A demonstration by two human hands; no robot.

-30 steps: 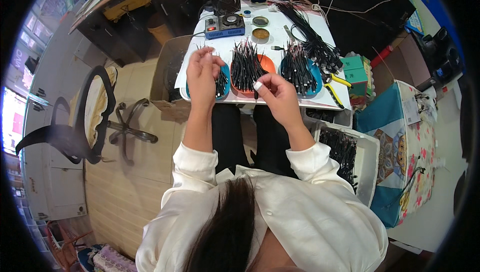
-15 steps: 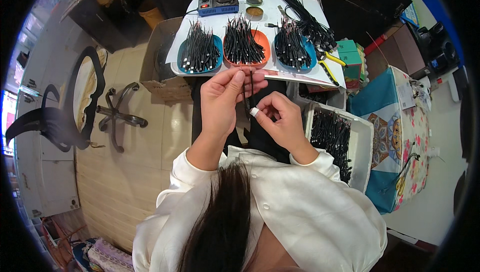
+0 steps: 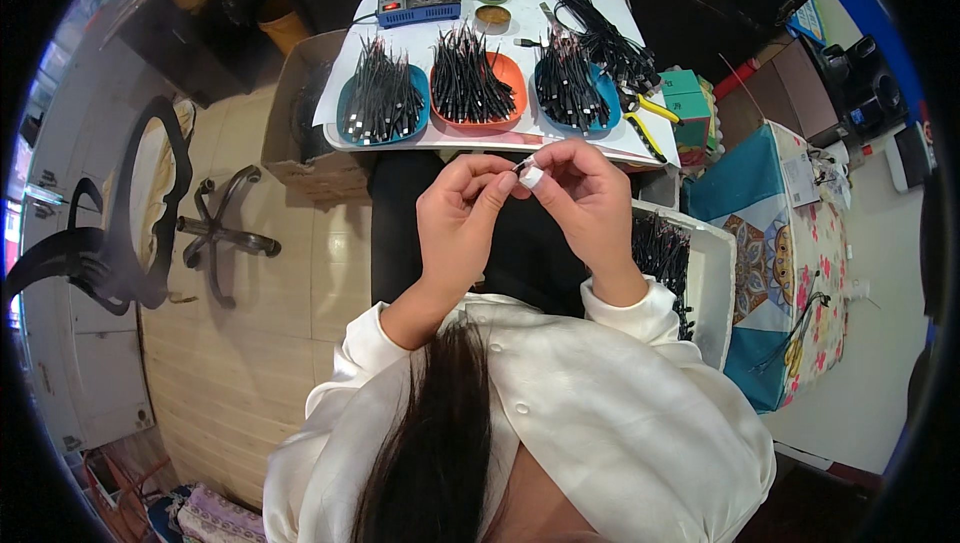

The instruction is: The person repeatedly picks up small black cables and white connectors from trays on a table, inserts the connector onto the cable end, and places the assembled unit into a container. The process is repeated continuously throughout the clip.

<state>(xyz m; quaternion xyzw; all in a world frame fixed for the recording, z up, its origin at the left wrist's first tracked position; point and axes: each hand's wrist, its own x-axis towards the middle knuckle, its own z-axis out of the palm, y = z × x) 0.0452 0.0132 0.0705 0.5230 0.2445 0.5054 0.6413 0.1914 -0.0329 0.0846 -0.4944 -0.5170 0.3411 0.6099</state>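
Evidently for fine control, the left hand (image 3: 462,215) and the right hand (image 3: 595,208) meet fingertip to fingertip, both pinching a small black cable piece (image 3: 519,169) between thumbs and forefingers. It sits above the lap, on the near side of the worktop (image 3: 530,15); most of it is hidden by the fingers. A white wrap (image 3: 531,178) covers the right thumb's tip, perhaps against rubbing.

Both forearms angle inward from white cuffs, wrists raised, the backs of the hands turned partly outward and the other fingers curled in.

Along the near edge, a left blue tray (image 3: 424,95), an orange tray (image 3: 516,75) and a right blue tray (image 3: 611,93) stand side by side, presumably for short reaches. Their cable bundles fan with thin wire ends far and pale-tipped ends near, likely so each can be picked alike. Yellow-handled cutters (image 3: 657,110) lie at the right.
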